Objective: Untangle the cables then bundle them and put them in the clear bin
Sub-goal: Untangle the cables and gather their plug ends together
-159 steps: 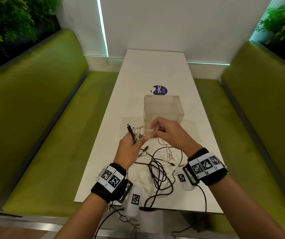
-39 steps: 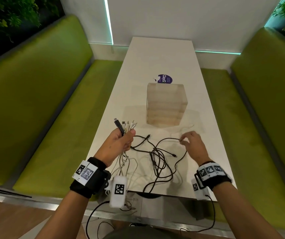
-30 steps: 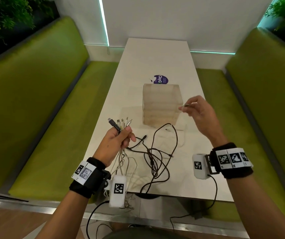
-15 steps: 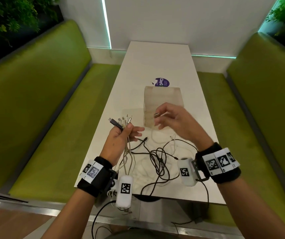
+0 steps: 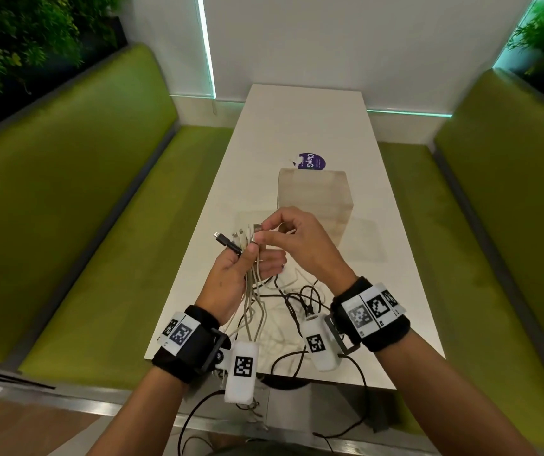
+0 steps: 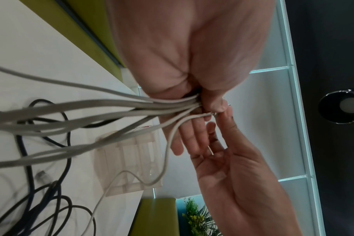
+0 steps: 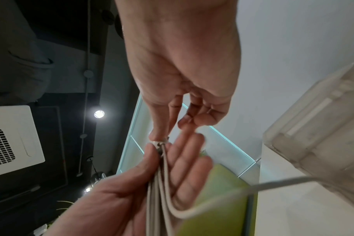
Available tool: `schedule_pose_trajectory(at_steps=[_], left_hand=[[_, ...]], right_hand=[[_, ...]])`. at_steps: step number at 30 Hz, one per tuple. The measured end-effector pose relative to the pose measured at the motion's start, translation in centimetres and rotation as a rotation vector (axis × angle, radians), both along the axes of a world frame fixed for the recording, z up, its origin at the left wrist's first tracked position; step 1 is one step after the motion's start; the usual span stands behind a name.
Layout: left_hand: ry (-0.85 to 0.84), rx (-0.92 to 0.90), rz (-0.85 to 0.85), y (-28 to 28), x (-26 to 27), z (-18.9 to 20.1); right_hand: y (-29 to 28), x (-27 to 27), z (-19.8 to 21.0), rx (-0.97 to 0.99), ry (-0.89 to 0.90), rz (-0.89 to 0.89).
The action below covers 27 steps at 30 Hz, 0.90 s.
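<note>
Looking down from the head view, the left hand [image 5: 234,278] is seen raised above the near half of the white counter [image 5: 297,126], its thumb pinching a fan of grey cables [image 5: 251,284] against the fingers, with the plug ends and one black connector [image 5: 226,241] sticking out past the fingertips. The right hand [image 5: 300,245] is held just beside it, thumb and forefinger closed on a single metal plug [image 5: 257,228] at the top of that fan, the other fingers loosely curled. A tangle of black cables [image 5: 300,301] lies on the counter below both wrists. The clear bin [image 5: 315,195] stands upright just beyond the hands, and a purple sticker [image 5: 310,161] lies behind it. Green benches [image 5: 76,209] run along both sides.

From the left wrist view, the grey cables [image 6: 111,108] are gathered into one bundle under the left thumb [image 6: 214,103], the left fingers [image 6: 194,132] lying nearly straight beneath them. The right hand [image 6: 232,172] is met at the bundle's tip, where one thin grey strand is pinched. The clear bin [image 6: 129,164] and black cables [image 6: 51,199] lie on the counter below.

From the right wrist view, the right hand [image 7: 182,71] is closed narrowly on the plug [image 7: 162,142], which touches the left hand [image 7: 152,183] where the grey cables [image 7: 162,188] cross its palm. The clear bin [image 7: 321,135] is seen at the right.
</note>
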<state>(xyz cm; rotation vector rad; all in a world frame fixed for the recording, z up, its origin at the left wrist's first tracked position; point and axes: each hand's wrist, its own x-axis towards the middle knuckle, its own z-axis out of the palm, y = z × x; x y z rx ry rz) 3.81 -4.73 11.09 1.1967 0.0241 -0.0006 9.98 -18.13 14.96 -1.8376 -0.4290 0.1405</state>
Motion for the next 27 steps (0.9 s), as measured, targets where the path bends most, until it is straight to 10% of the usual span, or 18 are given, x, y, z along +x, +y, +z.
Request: schedule_pose_trajectory(at_steps=[4,10,27], left_hand=[[-0.018,0.054,0.091,0.9,0.1,0.2],[-0.03,-0.132,0.143,3.0,0.2,1.7],[-0.088,-0.186,0.273,6.6,-1.0,2.5]], right_hand=[[-1.2,0.1,-1.0,-0.12,0.141,0.226],[-3.2,1.4,-7.0,-0.831,-0.006,0.401],[-9.8,5.0,-9.6,-0.78,0.102,-0.138]])
